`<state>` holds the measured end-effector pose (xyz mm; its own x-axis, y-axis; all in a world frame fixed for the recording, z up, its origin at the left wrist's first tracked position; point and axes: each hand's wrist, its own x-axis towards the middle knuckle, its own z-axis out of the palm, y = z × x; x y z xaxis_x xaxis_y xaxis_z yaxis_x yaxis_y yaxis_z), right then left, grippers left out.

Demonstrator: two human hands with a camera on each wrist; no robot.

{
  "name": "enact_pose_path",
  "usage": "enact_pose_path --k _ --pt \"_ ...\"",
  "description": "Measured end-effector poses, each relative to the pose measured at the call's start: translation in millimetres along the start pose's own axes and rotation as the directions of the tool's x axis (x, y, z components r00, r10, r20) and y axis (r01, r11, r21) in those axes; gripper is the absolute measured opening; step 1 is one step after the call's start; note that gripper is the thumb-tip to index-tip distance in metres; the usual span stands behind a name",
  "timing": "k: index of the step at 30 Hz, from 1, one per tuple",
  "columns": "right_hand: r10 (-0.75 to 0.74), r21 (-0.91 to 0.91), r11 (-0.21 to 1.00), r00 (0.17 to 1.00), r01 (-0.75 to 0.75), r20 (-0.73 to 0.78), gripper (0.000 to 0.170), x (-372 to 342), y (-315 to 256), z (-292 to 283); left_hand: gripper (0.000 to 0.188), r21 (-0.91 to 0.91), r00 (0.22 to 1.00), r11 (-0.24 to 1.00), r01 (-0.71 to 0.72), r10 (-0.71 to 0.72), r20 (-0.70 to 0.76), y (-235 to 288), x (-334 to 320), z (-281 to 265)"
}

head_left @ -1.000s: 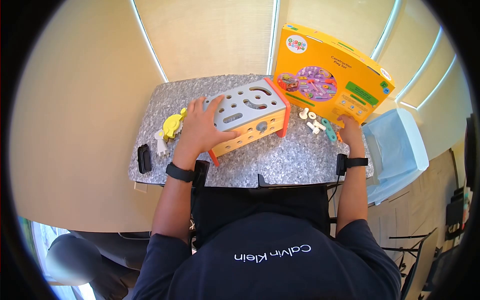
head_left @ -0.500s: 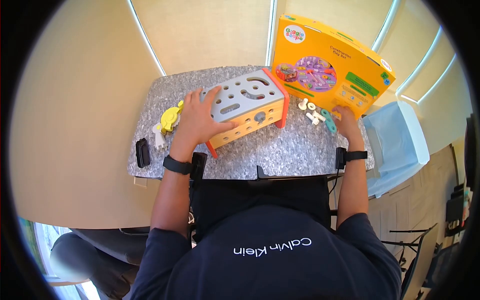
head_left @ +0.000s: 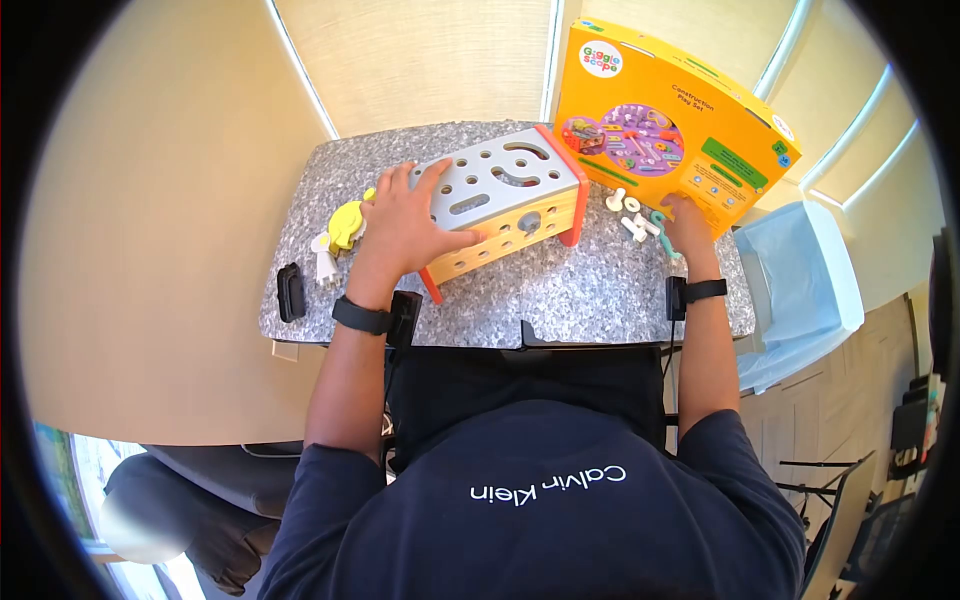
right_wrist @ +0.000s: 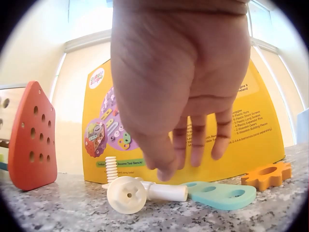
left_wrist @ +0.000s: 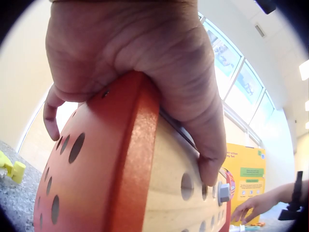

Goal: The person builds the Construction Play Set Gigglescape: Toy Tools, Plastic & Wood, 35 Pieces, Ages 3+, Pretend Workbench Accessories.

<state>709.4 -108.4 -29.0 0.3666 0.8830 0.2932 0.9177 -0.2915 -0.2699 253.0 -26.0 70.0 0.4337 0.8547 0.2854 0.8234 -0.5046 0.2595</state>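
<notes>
When seen from above, left hand (head_left: 405,235): lies palm-down across the left end of the toy workbench (head_left: 490,190).
Left fingers: grasping the toy workbench, splayed over its grey top, with a thumb laid along the wooden front.
Left wrist view: shows the palm against a corner of the red end panel (left_wrist: 96,179), little finger hooked past the far side, thumb tip close to a grey bolt (left_wrist: 223,192).
Left forearm: slants up from the lower part of the head view, with a black strap (head_left: 361,316) round the wrist.
Toy workbench: stands at an angle on the speckled grey tabletop (head_left: 600,290), left of the yellow box (head_left: 700,130).
Right hand (head_left: 690,228): extends forward in front of the yellow box, hanging fingertips-down in the right wrist view.
Right fingers: released, loosely bent and slightly parted; contact with the teal strip (right_wrist: 223,197) hard to tell.
Around the right hand: teal strip below, white screw (right_wrist: 166,192) just beside that, orange gear (right_wrist: 270,181) at the other end.
Left of the left hand: yellow part (head_left: 345,225), near the tabletop's left edge.
</notes>
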Motion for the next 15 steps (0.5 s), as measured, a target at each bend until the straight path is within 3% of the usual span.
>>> enact_pose_path --k 3,5,6,8,15 --pt "0.047 -0.038 0.998 0.999 -0.047 0.013 0.037 3 2 -1 0.108 0.02 1.0 1.0 0.016 -0.016 0.003 0 -1 1" --pt "-0.158 0.163 0.976 0.984 0.143 0.078 0.041 2 1 -2 0.108 0.019 1.0 1.0 0.014 -0.014 -0.005 0 -1 2" --pt "-0.156 0.162 0.977 0.984 0.142 0.08 0.041 1 0 -2 0.109 0.023 1.0 1.0 0.021 -0.021 0.0 0 -1 0" --pt "-0.321 0.272 0.922 0.937 0.276 0.136 0.044 -1 -11 -3 0.11 0.025 1.0 0.999 0.028 -0.028 0.008 1 -1 1" --pt "-0.299 0.158 0.948 0.941 0.275 0.16 0.045 0 -21 0 0.11 0.021 1.0 0.999 0.024 -0.024 -0.009 -1 -1 2"
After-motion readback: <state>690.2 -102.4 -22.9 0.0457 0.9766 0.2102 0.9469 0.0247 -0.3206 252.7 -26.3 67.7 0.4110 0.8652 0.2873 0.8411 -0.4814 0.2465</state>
